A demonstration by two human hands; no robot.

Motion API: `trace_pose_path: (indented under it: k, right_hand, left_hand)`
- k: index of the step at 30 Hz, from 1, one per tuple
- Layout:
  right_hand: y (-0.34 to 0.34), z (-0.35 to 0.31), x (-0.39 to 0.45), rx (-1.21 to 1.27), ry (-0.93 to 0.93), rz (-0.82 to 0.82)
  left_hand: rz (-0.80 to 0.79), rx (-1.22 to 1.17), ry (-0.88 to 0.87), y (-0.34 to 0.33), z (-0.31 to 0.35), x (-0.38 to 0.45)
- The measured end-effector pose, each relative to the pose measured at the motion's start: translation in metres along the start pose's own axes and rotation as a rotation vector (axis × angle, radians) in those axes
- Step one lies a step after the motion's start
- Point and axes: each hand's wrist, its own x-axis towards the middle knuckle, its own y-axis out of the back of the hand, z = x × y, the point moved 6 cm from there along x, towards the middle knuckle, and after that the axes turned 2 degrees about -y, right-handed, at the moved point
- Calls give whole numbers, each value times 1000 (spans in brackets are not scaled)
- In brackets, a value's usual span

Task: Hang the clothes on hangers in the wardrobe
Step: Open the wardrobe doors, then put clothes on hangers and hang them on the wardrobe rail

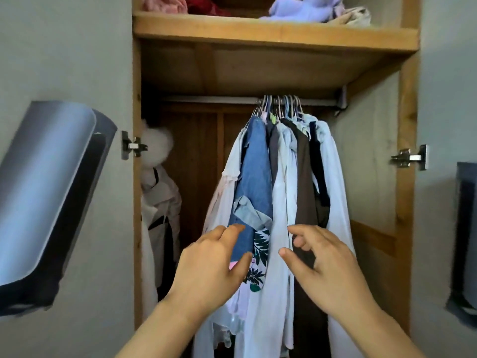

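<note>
An open wooden wardrobe fills the view. Several clothes hang bunched on hangers (280, 105) from a metal rail (211, 100): a denim shirt (254, 174), pale blue shirts (284, 192), a brown garment (304, 182) and a floral piece (259, 251) lower down. My left hand (210, 264) is raised in front of the denim shirt with fingers loosely spread, holding nothing. My right hand (322, 262) hovers before the brown garment and a pale shirt, fingers relaxed and slightly curled, empty. Whether either hand touches the cloth is unclear.
Folded clothes in pink, red and lilac (302, 7) lie on the top shelf (273, 34). White garments (157, 192) hang at the far left inside. The left part of the rail is bare. Open doors with hinges (133, 146) flank both sides; a grey object (49, 192) is at left.
</note>
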Motion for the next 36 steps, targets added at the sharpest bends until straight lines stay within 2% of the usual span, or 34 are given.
trace_pose_path:
  k: [7, 16, 25, 32, 36]
  right_hand:
    - [-30, 26, 71, 49, 31, 32]
    - [-38, 69, 175, 110, 156, 248]
    - [-57, 83, 259, 158, 214, 238]
    - [-65, 74, 309, 86, 264, 290]
    - [-72, 66, 339, 47, 273, 295]
  left_hand:
    - [97, 1, -22, -34, -20, 72]
    - [220, 21, -51, -62, -45, 185]
    - [299, 56, -78, -71, -73, 266]
    - [341, 60, -98, -68, -99, 320]
    - [318, 70, -52, -74, -130, 349]
